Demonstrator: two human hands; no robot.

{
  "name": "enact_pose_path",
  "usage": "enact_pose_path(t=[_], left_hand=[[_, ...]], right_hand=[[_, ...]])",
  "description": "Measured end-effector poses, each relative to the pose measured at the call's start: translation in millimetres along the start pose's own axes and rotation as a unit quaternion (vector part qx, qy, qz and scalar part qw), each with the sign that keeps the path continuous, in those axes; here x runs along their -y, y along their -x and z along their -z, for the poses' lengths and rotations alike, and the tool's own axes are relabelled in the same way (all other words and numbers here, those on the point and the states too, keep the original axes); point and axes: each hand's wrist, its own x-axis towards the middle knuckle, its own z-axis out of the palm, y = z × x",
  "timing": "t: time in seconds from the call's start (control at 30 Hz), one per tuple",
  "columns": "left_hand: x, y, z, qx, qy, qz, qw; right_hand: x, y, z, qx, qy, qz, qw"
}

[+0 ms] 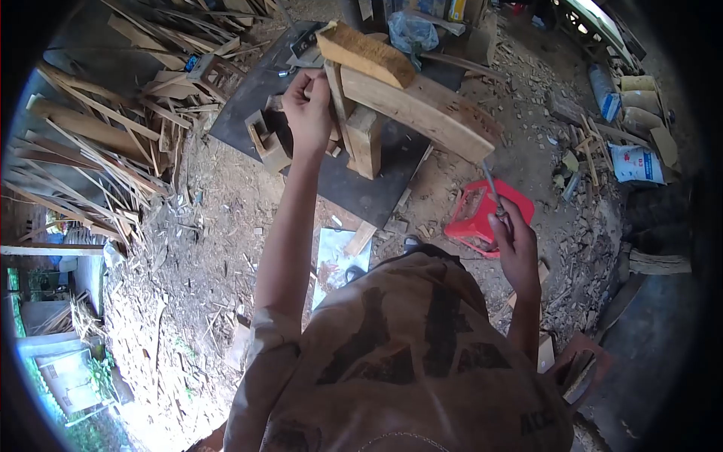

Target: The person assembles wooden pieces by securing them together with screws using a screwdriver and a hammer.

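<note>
The left hand (pixel 309 105) grips the wooden stool frame (pixel 392 105) with closed fingers, while the right hand (pixel 516 245) fingers hold a thin metal tool (pixel 491 184)

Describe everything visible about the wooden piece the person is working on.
The wooden assembly is made of pale, rough-sawn planks and blocks joined at angles, standing on a dark flat sheet on the littered ground. A long curved plank slopes down to the right. The left hand grips its left side; the right hand holds a thin metal tool near its lower end.
</note>
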Motion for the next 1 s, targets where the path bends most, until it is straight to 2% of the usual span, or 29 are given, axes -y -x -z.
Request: enact_pose_path(t=[0.07, 0.1, 0.3, 0.4, 1.0], left_hand=[[3.6, 3.7, -4.0, 0.006, 0.009, -0.002, 1.000], [-1.2, 4.5, -6.8, 0.008, 0.013, -0.005, 1.000], [-12.7, 12.4, -23.5, 0.000, 0.005, 0.001, 1.000], [-7.0, 9.1, -22.8, -0.006, -0.008, -0.006, 1.000], [1.3, 8.1, -20.5, -0.004, -0.006, -0.034, 0.999]], right_hand=[[17.7, -1.4, -6.7, 0.002, 0.107, 0.061, 0.992], [16.0, -2.7, -13.3, -0.011, 0.047, 0.068, 0.997], [31.0, -18.1, -12.8, 0.013, 0.122, 0.218, 0.968], [28.8, -21.8, -14.2, -0.001, 0.125, 0.251, 0.960], [24.1, -25.3, -18.1, -0.015, 0.131, 0.250, 0.959]])
